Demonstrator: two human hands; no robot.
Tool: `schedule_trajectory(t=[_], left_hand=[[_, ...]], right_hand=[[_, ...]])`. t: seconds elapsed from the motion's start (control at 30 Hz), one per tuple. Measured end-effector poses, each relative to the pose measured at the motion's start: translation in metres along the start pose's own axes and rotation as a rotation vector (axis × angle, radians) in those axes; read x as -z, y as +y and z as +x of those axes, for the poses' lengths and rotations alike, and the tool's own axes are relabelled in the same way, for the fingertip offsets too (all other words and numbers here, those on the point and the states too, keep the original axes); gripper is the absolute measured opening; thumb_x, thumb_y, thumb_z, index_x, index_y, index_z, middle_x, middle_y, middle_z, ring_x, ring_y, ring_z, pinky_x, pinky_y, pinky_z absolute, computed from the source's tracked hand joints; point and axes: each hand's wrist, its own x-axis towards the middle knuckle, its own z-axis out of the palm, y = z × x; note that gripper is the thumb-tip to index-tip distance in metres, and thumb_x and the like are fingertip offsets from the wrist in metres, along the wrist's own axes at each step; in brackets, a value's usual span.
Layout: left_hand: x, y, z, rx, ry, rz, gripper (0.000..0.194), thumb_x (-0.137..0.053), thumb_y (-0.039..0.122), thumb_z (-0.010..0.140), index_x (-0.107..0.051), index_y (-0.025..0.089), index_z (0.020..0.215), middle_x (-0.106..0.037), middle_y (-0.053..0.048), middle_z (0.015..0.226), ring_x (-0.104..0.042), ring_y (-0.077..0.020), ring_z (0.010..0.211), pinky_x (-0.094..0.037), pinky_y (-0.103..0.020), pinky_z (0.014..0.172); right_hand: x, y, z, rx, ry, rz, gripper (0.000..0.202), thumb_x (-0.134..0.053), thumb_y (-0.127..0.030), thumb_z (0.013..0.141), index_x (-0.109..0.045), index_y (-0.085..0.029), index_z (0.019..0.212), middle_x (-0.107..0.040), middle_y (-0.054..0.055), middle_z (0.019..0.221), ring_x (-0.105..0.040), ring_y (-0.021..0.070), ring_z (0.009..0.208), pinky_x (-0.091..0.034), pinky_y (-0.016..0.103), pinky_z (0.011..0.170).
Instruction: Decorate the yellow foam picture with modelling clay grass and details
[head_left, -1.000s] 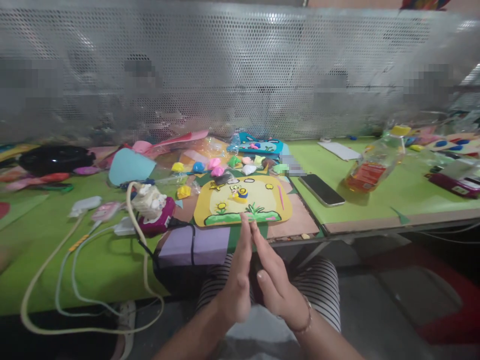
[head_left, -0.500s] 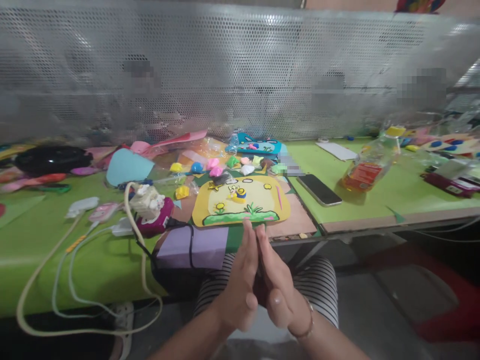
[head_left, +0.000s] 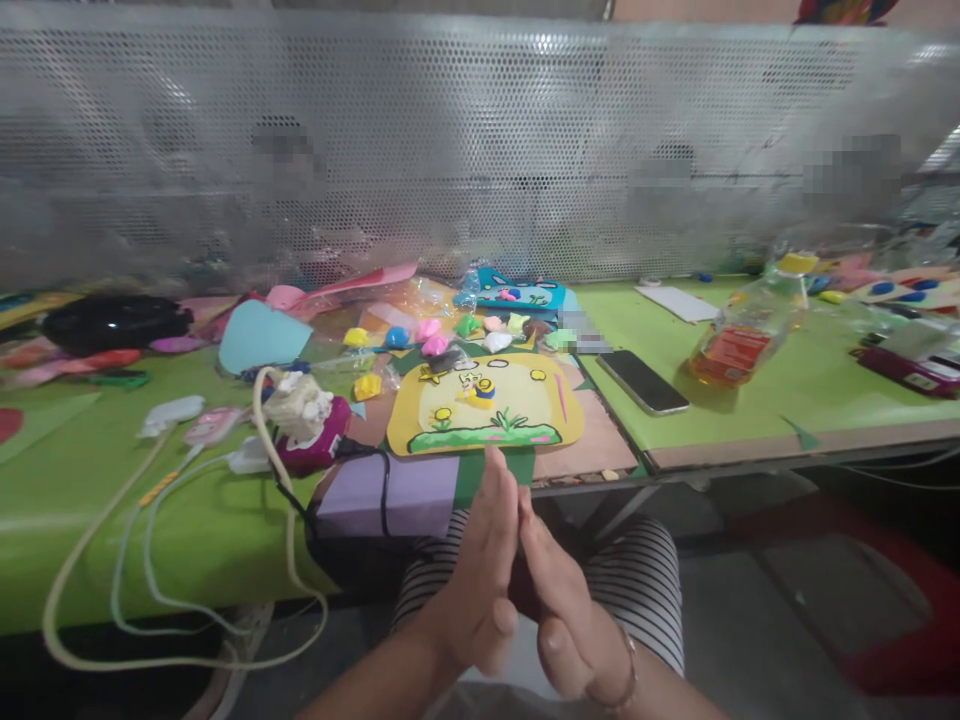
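Observation:
My left hand (head_left: 484, 575) and my right hand (head_left: 562, 610) are held palm to palm over my lap, just in front of the table edge. Their fingers are stretched out straight and their thumbs stand apart. Whether something small lies between the palms is hidden. Beyond the fingertips lies a yellow picture board (head_left: 405, 410) with a green clay grass strip (head_left: 465, 437), small flowers and a blue-and-yellow clay figure (head_left: 480, 392). Behind it are several clay lumps, among them a blue lump (head_left: 397, 337), a pink lump (head_left: 435, 345) and a yellow lump (head_left: 367, 387).
A power strip (head_left: 311, 440) with chargers and looping cables (head_left: 187, 662) is at left. A phone (head_left: 643, 381) and a tilted-looking bottle (head_left: 739, 340) of orange liquid are at right. A blue picture board (head_left: 551, 295) lies behind, before a perforated metal screen (head_left: 450, 150).
My right hand has slid back toward me along my left hand, so its fingertips now sit lower than the left ones. The view has shifted slightly.

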Motion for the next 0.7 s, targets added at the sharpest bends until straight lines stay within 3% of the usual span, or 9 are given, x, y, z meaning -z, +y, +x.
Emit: schedule_trajectory(t=[0.17,0.3,0.43,0.57,0.7], left_hand=[[0.003,0.003,0.005,-0.145,-0.049,0.167,0.072,-0.013,0.060,0.093,0.008,0.022,0.151,0.012,0.003,0.158,0.009,-0.0250,0.143,0.000,-0.033,0.120],[0.004,0.004,0.007,-0.191,0.019,0.222,0.073,-0.009,0.060,0.093,0.007,0.019,0.151,0.013,0.000,0.158,0.008,-0.0282,0.143,-0.003,-0.039,0.120],[0.005,0.007,0.009,-0.196,-0.038,0.314,0.072,-0.011,0.059,0.092,0.009,0.021,0.151,0.005,0.002,0.159,-0.005,-0.0282,0.144,-0.007,-0.035,0.120],[0.008,0.005,0.008,-0.240,0.014,0.339,0.075,-0.009,0.062,0.090,0.009,0.022,0.150,0.008,0.002,0.159,-0.004,-0.0279,0.143,-0.011,-0.034,0.120],[-0.001,-0.014,-0.008,-0.164,-0.102,0.267,0.084,-0.002,0.072,0.083,0.015,0.023,0.149,0.015,-0.001,0.158,-0.002,-0.0328,0.144,-0.012,-0.044,0.119]], right_hand=[[0.001,-0.001,0.000,-0.068,0.043,0.059,0.063,-0.018,-0.044,0.099,-0.002,-0.015,0.153,-0.003,-0.002,0.160,-0.006,0.0155,0.146,-0.015,0.028,0.119],[0.000,-0.001,-0.004,-0.068,-0.004,0.098,0.064,-0.021,-0.044,0.099,-0.001,-0.016,0.153,0.001,-0.003,0.160,-0.004,0.0156,0.146,-0.012,0.029,0.120],[0.000,0.000,-0.006,-0.156,0.004,0.177,0.064,-0.018,-0.046,0.099,0.002,-0.019,0.153,0.004,-0.004,0.160,0.000,0.0160,0.146,-0.012,0.032,0.120],[-0.001,-0.001,-0.006,-0.101,-0.021,0.194,0.064,-0.021,-0.047,0.099,0.000,-0.019,0.153,0.004,-0.005,0.160,0.000,0.0145,0.146,-0.007,0.030,0.120],[0.000,-0.002,-0.004,-0.136,-0.018,0.141,0.063,-0.015,-0.046,0.099,0.004,-0.019,0.153,0.008,-0.004,0.159,0.002,0.0156,0.146,-0.011,0.031,0.120]])
